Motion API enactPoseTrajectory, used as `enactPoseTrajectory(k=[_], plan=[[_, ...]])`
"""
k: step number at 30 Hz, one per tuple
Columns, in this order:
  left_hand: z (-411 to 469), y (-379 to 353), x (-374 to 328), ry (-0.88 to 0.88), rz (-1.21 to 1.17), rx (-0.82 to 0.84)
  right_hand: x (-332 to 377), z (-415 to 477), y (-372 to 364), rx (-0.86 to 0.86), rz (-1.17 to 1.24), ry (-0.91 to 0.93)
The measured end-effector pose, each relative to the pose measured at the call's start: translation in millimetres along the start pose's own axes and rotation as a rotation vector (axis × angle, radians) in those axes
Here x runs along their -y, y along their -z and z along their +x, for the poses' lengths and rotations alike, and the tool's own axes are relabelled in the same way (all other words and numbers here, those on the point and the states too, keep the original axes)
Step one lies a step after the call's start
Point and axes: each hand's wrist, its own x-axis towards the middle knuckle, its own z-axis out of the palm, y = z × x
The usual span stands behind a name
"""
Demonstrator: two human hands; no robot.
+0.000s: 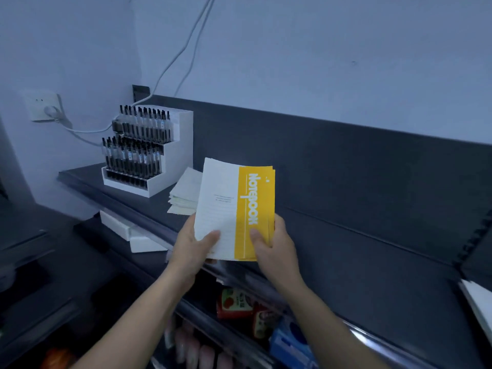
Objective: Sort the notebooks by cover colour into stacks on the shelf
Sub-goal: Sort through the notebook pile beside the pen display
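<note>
Both hands hold a small bundle of yellow-and-white notebooks (234,209) just above the dark shelf (359,251), covers facing up, the word "Notebook" running along the yellow band. My left hand (194,243) grips the lower left corner with the thumb on the white part. My right hand (274,243) grips the lower right edge, thumb on the yellow band. Behind the bundle, a stack of pale notebooks (183,194) lies on the shelf, partly hidden.
A white tiered display of black pens (145,147) stands at the shelf's left end, with cables and a wall socket (45,106) behind. White boxes (127,230) sit below the shelf edge. Red and blue packets (239,304) fill a lower shelf. A white item (476,302) lies at the far right.
</note>
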Motion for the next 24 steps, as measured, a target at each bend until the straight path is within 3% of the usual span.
enactPoseTrajectory(k=[11,24], plan=[[-81,-91,-9,-0.044,0.100,0.172,-22,-83,98,-0.269,-0.183,-0.061],[-174,-247,-11,-0.063,0.170,0.337,-71,-161,265,-0.370,-0.474,-0.196]])
